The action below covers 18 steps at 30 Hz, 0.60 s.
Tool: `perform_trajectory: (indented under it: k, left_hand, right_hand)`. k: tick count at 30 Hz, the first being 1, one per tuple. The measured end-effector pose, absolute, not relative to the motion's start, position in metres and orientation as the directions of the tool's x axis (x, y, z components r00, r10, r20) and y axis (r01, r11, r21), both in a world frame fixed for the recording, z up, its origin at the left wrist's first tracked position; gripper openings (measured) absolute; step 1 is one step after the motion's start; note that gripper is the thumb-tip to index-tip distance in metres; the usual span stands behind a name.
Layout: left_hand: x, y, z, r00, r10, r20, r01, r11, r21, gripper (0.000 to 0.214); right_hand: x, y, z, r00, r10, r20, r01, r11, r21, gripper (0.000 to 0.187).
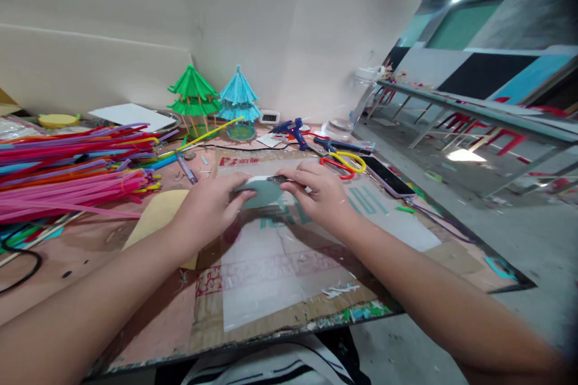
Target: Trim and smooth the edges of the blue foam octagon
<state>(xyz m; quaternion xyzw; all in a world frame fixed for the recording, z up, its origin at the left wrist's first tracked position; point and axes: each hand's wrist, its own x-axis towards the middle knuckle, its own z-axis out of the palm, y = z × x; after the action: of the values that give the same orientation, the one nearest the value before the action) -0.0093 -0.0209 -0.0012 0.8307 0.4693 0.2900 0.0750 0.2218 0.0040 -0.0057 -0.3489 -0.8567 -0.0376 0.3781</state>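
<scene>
My left hand (214, 201) pinches the left side of a round grey-green disc (263, 194) with a white edge, thumb below and fingers on top. At the disc's upper right edge, a small dark metal tool (279, 179) sticks out from between the thumb and fingers of my right hand (318, 189); its kind is too small to make out. Both hands are above a white printed plastic sheet (266, 289) on the table. Beyond them stand a green pagoda-like model (194, 96) and a light blue one (238, 99), with fuzzy tiered roofs.
Bundles of coloured pipe cleaners (81, 174) lie at left beside yellow card (158, 216). Behind my right hand are a blue glue gun (293, 129), scissors with red and yellow handles (350, 162) and a phone (386, 175). A clear bottle (361, 96) stands at the back right.
</scene>
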Motion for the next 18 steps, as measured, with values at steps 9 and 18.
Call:
perform_trajectory:
  k: [9, 18]
  left_hand:
    - [-0.012, -0.006, -0.008, 0.272, 0.925, 0.265, 0.436, -0.364, 0.823, 0.037]
    - [-0.009, -0.008, -0.007, 0.262, 0.926, 0.273, 0.387, -0.360, 0.849, 0.050]
  right_hand:
    - [0.222, 0.012, 0.000, -0.169, 0.868, 0.467, 0.484, 0.486, -0.728, 0.031]
    - [0.208, 0.003, -0.011, -0.379, 0.913, 0.150, 0.391, 0.305, -0.868, 0.027]
